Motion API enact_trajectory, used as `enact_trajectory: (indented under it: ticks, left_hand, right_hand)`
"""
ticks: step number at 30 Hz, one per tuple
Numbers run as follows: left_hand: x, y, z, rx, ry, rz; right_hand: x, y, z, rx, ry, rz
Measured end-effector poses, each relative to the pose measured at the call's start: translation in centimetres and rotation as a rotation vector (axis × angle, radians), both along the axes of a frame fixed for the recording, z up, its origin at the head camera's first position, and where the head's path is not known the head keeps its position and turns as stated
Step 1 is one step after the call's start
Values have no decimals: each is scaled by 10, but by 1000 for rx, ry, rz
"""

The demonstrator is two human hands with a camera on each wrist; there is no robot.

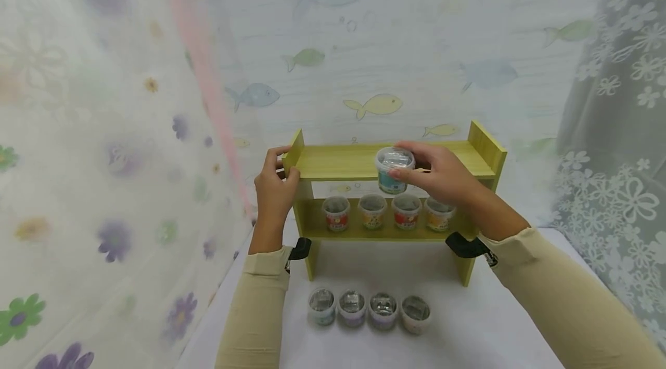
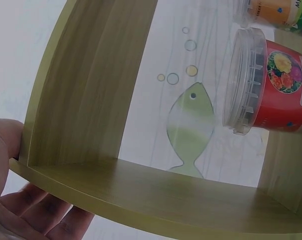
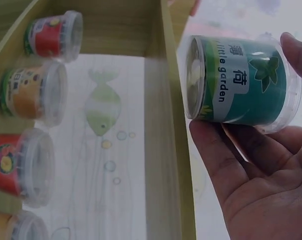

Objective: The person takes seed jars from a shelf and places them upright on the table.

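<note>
My right hand [image 1: 442, 175] holds a clear-lidded plastic tub [image 1: 392, 181] with a teal label, thumb on one side and fingers on the other. In the right wrist view that tub [image 3: 245, 82] shows a green leaf picture and the words "little garden", close by the edge of the top board. The left hand [image 1: 276, 187] grips the left upright of a yellow-green wooden shelf [image 1: 338, 162], its thumb in front and fingers [image 2: 46, 212] behind. On the middle board stand several tubs, among them a red one [image 1: 336, 216] and an orange one [image 1: 372, 214].
Several more lidded tubs line up on the white table [image 1: 468, 323] before the shelf, a teal one [image 1: 322, 308] leftmost. A fish-print curtain [image 1: 374, 56] hangs behind the shelf; a floral curtain [image 1: 114, 184] is at the left and a lace one [image 1: 624, 155] at the right.
</note>
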State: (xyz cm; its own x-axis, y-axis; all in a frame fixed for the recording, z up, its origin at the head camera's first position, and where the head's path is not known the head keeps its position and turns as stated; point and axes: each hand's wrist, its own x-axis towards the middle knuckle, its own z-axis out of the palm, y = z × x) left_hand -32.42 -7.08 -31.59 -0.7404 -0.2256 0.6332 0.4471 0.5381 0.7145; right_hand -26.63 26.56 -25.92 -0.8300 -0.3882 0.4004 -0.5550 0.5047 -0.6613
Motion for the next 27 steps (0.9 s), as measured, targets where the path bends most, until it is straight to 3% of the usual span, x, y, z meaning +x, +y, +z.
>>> enact_trajectory:
  ticks: [10,16,27]
  left_hand:
    - [0,-2,2,-14,5,-15]
    - [1,0,5,-31,5,-5]
    - [12,3,13,-32,-23,5]
  right_hand:
    - [24,24,-23,-92,62,-22]
    - [36,37,-35,-134,7,4]
    - [57,52,-62,-116,-35,-35]
